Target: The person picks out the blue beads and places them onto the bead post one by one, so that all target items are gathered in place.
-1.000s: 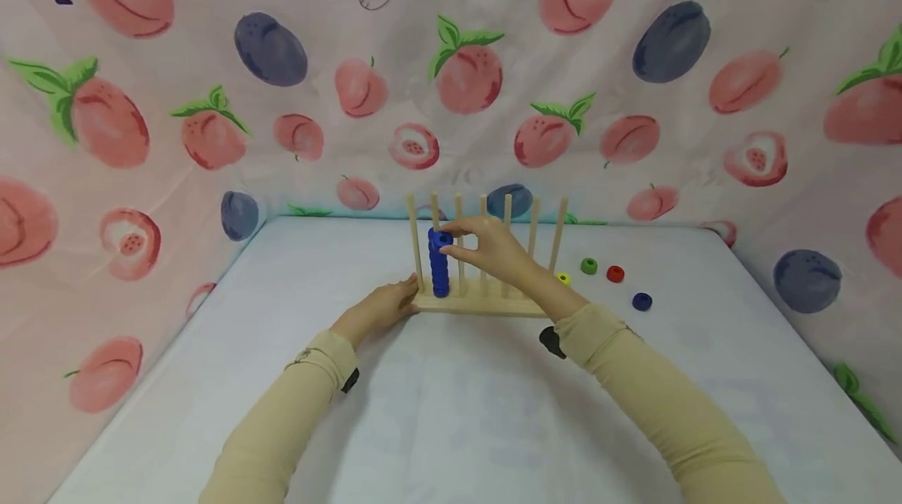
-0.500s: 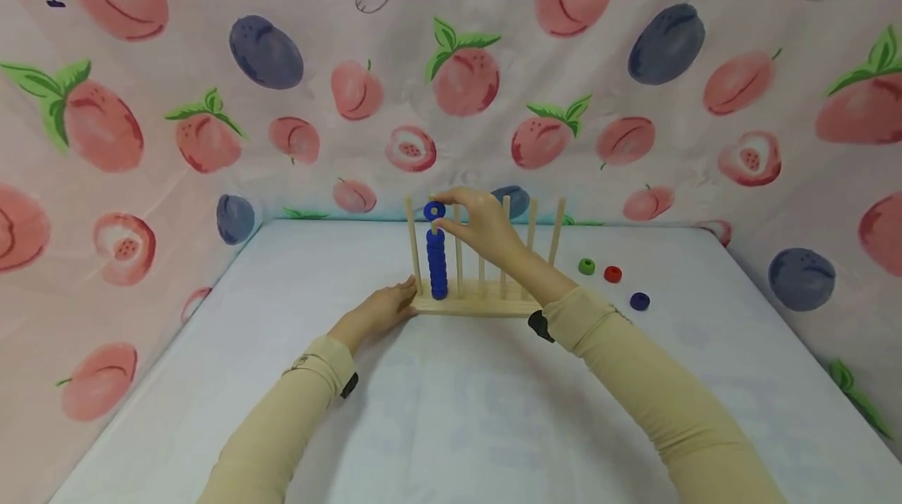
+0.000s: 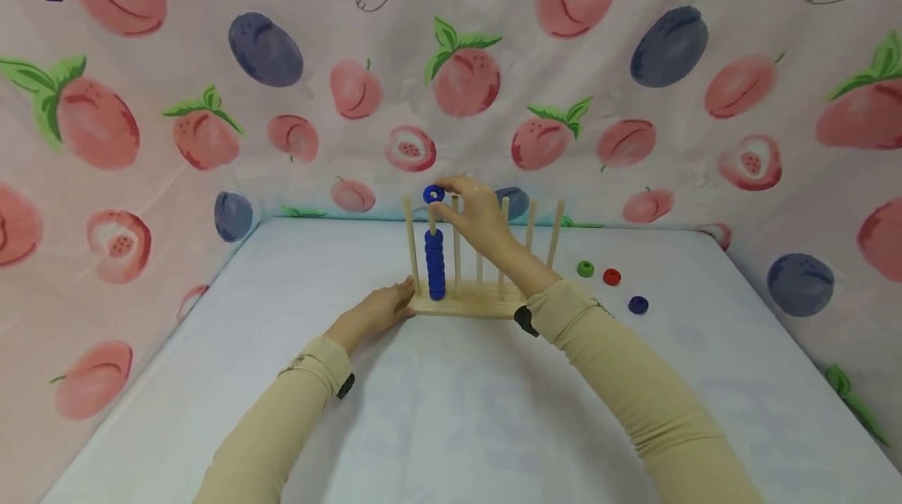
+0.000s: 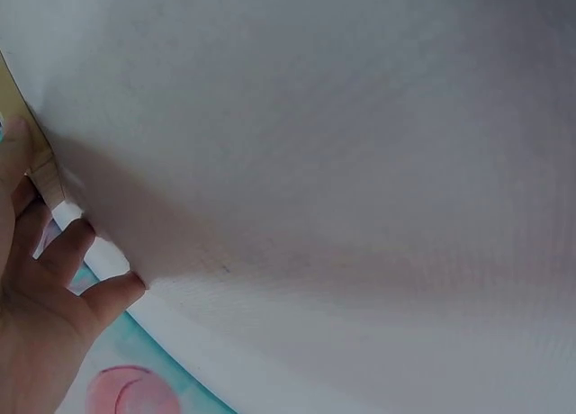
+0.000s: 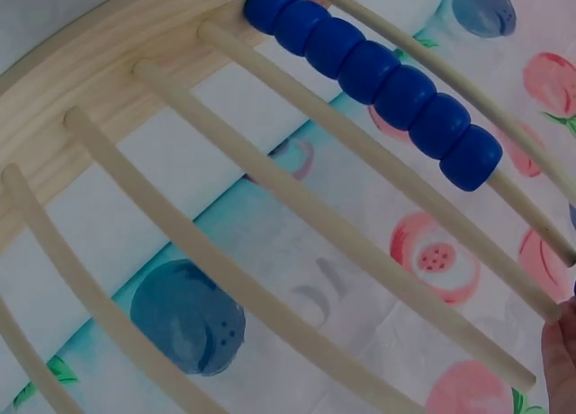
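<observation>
A wooden peg rack (image 3: pixel 465 306) stands on the table, with a row of upright pegs. Several blue beads (image 3: pixel 436 265) are stacked on its second peg from the left; the right wrist view shows the same blue beads (image 5: pixel 367 70) close up. My right hand (image 3: pixel 481 216) pinches another blue bead (image 3: pixel 433 194) between thumb and fingertips, just over that peg's top. At the rack's left end, my left hand (image 3: pixel 380 308) holds the base; in the left wrist view the thumb lies against the wood and other fingers spread onto the cloth.
On the table to the right of the rack lie a green bead (image 3: pixel 585 269), a red bead (image 3: pixel 611 276) and a dark blue bead (image 3: pixel 638 305). A fruit-printed cloth (image 3: pixel 317 152) hangs behind the table.
My right hand has risen with the blue bead, from beside the stack's top to above the peg tip. The right forearm now hides the yellow bead. My left hand stays at the base.
</observation>
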`<state>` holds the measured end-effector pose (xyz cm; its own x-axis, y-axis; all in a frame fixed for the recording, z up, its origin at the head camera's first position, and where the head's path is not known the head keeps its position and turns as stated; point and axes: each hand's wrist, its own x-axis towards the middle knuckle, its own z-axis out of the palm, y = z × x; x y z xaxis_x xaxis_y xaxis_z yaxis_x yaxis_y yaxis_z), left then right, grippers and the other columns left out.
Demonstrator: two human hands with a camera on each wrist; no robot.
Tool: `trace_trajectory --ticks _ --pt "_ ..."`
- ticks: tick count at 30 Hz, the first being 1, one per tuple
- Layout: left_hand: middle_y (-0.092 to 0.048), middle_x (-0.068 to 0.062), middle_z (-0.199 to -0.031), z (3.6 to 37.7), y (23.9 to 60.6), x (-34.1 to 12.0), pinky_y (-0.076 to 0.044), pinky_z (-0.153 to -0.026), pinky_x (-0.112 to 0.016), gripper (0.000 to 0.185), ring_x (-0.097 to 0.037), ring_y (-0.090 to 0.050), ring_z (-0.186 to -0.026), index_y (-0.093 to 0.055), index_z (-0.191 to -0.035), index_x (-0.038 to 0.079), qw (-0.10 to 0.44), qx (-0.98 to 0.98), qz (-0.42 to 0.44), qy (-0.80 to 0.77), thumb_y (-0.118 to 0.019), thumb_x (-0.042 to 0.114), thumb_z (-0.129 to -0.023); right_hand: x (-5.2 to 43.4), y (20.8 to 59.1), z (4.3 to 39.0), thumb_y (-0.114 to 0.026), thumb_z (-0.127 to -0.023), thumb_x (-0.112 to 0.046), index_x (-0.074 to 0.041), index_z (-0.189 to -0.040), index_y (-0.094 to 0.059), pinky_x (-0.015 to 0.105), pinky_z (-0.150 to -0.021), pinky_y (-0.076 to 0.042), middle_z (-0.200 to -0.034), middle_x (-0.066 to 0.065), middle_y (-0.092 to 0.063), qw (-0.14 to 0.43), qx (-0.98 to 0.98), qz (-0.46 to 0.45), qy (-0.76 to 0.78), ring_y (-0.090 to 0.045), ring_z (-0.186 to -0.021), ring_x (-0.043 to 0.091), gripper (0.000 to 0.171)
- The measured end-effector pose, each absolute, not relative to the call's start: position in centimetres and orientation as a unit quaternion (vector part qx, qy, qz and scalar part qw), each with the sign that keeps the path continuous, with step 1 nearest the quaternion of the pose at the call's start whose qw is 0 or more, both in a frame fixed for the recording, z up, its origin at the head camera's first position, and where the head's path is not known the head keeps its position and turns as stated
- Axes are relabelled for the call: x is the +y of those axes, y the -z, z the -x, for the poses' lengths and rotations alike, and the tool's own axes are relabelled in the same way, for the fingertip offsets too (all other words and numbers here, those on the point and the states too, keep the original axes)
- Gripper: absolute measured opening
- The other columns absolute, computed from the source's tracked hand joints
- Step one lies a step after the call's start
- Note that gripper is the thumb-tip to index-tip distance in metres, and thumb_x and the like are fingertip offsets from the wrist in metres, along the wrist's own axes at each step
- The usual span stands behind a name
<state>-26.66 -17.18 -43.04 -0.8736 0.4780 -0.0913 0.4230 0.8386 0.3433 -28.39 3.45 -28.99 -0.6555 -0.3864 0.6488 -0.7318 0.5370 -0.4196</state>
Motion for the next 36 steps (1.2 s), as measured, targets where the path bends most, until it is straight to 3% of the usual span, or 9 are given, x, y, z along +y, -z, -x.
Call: trace_trajectory --ticks 6,14,30,36 --pt "-0.027 -0.022 -0.15 26.8 43.0 -17.4 -0.033 -0.111 -0.052 0.053 -0.044 -0.038 -0.132 -0.037 -0.139 -0.008 0.09 0.954 -0.242 -0.153 -0.051 0.021 -0.097 2.9 29.3 28.6 -0.068 -0.087 -0.015 0.005 -0.114 -0.063 0.039 -0.088 -0.053 -0.109 0.018 -0.068 0.249 -0.839 -0.31 -0.372 -0.064 -0.099 0.028 0.034" --pt "-0.028 -0.023 -0.15 26.7 43.2 -17.3 -0.033 -0.11 -0.051 0.052 -0.043 -0.038 -0.132 -0.037 -0.138 -0.009 0.09 0.955 -0.245 -0.144 -0.05 0.02 -0.098 2.8 28.7 28.5 -0.063 -0.09 -0.02 0.001 -0.12 -0.061 0.034 -0.093 -0.052 -0.115 0.015 -0.067 0.204 -0.867 -0.281 -0.356 -0.064 -0.106 0.026 0.036" --pt "-0.027 -0.021 -0.151 26.8 42.7 -17.4 -0.032 -0.111 -0.05 0.052 -0.043 -0.038 -0.132 -0.036 -0.139 -0.009 0.094 0.956 -0.235 -0.15 -0.05 0.02 -0.098 2.1 26.4 29.0 -0.062 -0.092 -0.019 0.001 -0.114 -0.064 0.035 -0.085 -0.053 -0.104 0.015 -0.069 0.148 -0.902 -0.277 -0.297 -0.063 -0.097 0.027 0.03" --pt "-0.027 -0.021 -0.151 27.0 42.7 -17.3 -0.031 -0.113 -0.049 0.054 -0.042 -0.037 -0.133 -0.035 -0.141 -0.006 0.107 0.955 -0.234 -0.149 -0.052 0.021 -0.097 2.1 26.2 28.9 -0.061 -0.092 -0.016 0.002 -0.116 -0.063 0.033 -0.089 -0.054 -0.111 0.016 -0.068 0.121 -0.907 -0.264 -0.305 -0.064 -0.102 0.026 0.03"
